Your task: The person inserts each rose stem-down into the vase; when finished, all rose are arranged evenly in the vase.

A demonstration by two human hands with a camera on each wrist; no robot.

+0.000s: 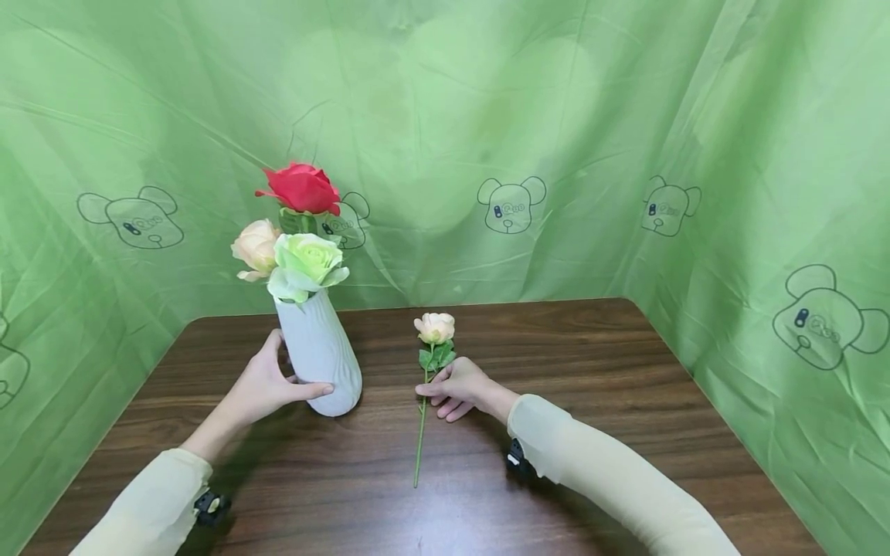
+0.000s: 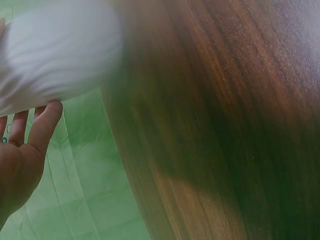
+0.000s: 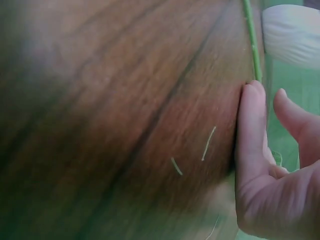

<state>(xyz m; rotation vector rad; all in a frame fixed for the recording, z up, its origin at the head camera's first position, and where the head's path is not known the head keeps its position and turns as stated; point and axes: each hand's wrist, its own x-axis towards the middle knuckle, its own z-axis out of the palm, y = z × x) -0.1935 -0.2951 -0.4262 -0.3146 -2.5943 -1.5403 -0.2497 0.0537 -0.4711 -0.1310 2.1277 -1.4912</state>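
A white ribbed vase [image 1: 316, 347] leans leftward in the head view. My left hand [image 1: 278, 380] grips its side, thumb across the front; the left wrist view shows fingers against its white wall [image 2: 60, 50]. From the vase's mouth rise a red rose [image 1: 302, 188], a peach rose [image 1: 257, 245] and a pale green rose [image 1: 306, 262]. A cream rose [image 1: 436, 328] with a thin green stem lies on the table. My right hand [image 1: 459, 386] is at its stem [image 3: 252, 40], fingertips touching it; in the right wrist view the thumb stands apart from the fingers.
The brown wood-grain table [image 1: 556, 347] has rounded far corners. A green curtain [image 1: 431, 139] printed with bear outlines surrounds its back and sides. Two thin pale green strands [image 3: 208, 144] show against the wood near my right hand.
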